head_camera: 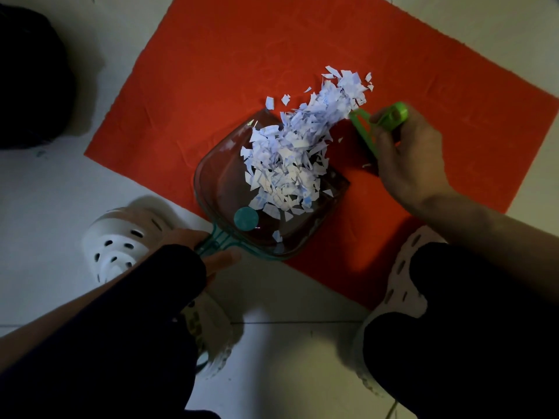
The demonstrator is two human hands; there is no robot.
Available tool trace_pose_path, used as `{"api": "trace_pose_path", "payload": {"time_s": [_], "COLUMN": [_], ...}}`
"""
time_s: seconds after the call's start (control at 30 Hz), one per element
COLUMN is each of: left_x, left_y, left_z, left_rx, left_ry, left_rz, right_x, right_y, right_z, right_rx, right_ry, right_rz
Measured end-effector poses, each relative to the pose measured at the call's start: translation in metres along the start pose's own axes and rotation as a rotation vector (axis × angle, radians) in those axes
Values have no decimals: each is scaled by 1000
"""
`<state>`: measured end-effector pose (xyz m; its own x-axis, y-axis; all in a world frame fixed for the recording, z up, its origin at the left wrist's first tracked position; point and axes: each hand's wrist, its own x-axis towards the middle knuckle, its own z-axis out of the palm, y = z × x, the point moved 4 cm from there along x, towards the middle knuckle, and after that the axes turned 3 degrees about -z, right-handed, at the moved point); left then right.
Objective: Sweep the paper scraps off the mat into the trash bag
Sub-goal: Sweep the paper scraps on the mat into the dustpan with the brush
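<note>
Paper scraps (298, 146) — white with faint blue print, heaped in a long drift running from the red mat (211, 71) down into a clear dustpan (266, 189). Upper end of the drift still on the mat, near its middle; lower end spread over the pan's floor, a few loose bits apart beside the pile and near the pan's back wall. Dustpan lying on the mat's near edge, mouth toward the far right, teal rim and a round teal disc at the back, teal handle (211, 244) reaching off the mat over pale floor tiles. Left hand (208, 252) mostly hidden behind a dark knee, fingers and thumb curled round that handle. Right hand (405, 155) over the mat just right of the pile, fingers wrapped round a bright green hand brush (378, 122), its head touching the upper right side of the drift; bristles too dark to make out. Black trash bag (33, 80) at far left on the floor, well apart from the mat, its opening impossible to tell in the dim light. White perforated clog (121, 237) on the left foot beside the mat's corner; matching right clog (402, 285) resting partly on the mat's near edge — both legs in dark trousers.
</note>
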<state>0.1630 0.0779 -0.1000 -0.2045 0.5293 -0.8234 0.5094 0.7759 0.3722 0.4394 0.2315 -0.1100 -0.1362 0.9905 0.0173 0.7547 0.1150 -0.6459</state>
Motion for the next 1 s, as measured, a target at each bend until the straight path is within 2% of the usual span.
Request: {"api": "trace_pose_path", "payload": {"time_s": [0.13, 0.27, 0.4, 0.47, 0.53, 0.67, 0.83, 0.9, 1.0], "left_x": [1, 2, 3, 3, 3, 3, 5, 5, 6], "left_y": [-2, -3, -2, -1, -1, 0, -2, -2, -4], "left_z": [2, 1, 0, 0, -1, -1, 0, 0, 0], "left_rx": [-66, -42, -11, -1, 16, 31, -6, -7, 0], "left_ry": [0, 6, 8, -4, -17, -22, -13, -4, 7], "left_rz": [-32, -25, -20, -23, -25, -16, -21, -20, -17], "right_x": [-18, -28, -21, -11, -2, 0, -18, -18, -10], "right_y": [-32, -42, -35, -25, -15, -19, -49, -50, -36], "right_z": [19, 22, 6, -2, -4, 10, 27, 21, 6], "right_rx": [101, 190, 233, 173, 76, -11, 133, 202, 241], "right_ry": [-132, -174, -67, 30, 57, -29, -188, -142, -14], "right_rz": [-112, -153, -99, -58, -36, -30, -186, -181, -78]}}
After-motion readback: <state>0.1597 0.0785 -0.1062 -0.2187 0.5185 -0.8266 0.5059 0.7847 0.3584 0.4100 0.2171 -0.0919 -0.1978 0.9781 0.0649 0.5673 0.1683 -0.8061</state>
